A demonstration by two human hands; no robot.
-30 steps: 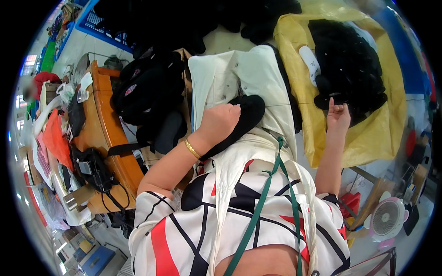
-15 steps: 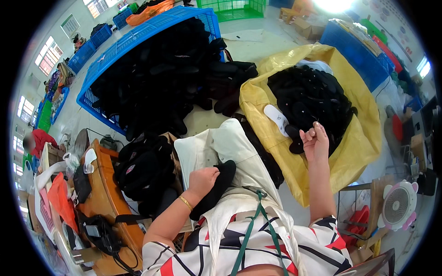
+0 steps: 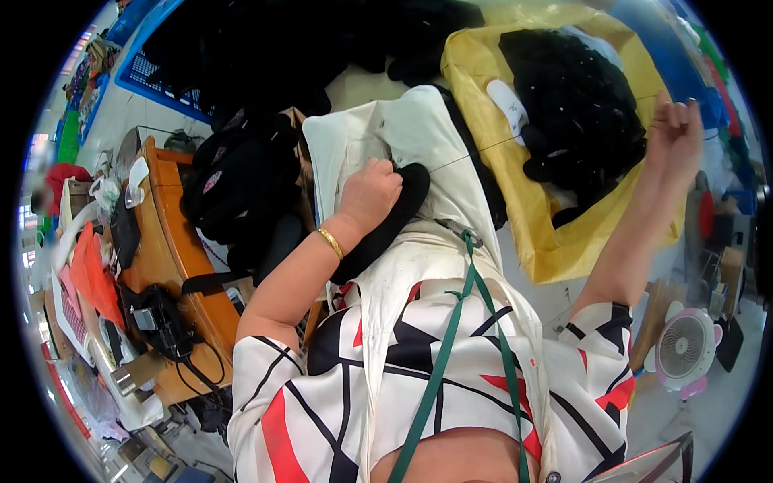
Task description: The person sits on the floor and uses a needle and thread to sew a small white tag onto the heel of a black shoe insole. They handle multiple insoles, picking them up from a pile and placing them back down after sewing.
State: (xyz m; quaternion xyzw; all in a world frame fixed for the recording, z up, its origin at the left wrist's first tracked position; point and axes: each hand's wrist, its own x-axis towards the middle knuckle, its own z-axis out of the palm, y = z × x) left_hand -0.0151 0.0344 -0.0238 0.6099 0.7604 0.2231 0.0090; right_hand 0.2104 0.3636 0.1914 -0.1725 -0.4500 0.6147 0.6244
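Observation:
My left hand [image 3: 372, 193], a gold bangle at its wrist, is closed on a long black cloth slipper [image 3: 400, 211] with a rounded end, held over my lap. A cream apron [image 3: 427, 133] covers my knees beneath it. From the slipper a thin dark thread [image 3: 471, 155] runs taut to the right, passing over the yellow bag. My right hand [image 3: 675, 137] is raised far out to the right, its fingers pinched together at the thread's far end. Whether a needle is between those fingers is too blurred to tell.
A yellow woven bag [image 3: 555, 262] holds black slipper-like pieces [image 3: 576, 113] and one white sole-shaped piece [image 3: 507, 111]. Farther back stands a blue crate [image 3: 161, 84] heaped with black pieces. On the left are a black pile [image 3: 241, 181] and a wooden bench [image 3: 173, 266]. A fan [image 3: 683, 346] stands at right.
My right hand has swung outward to the right and up, drawing the thread taut. My left hand still grips the slipper. The whole view has tipped down toward my lap.

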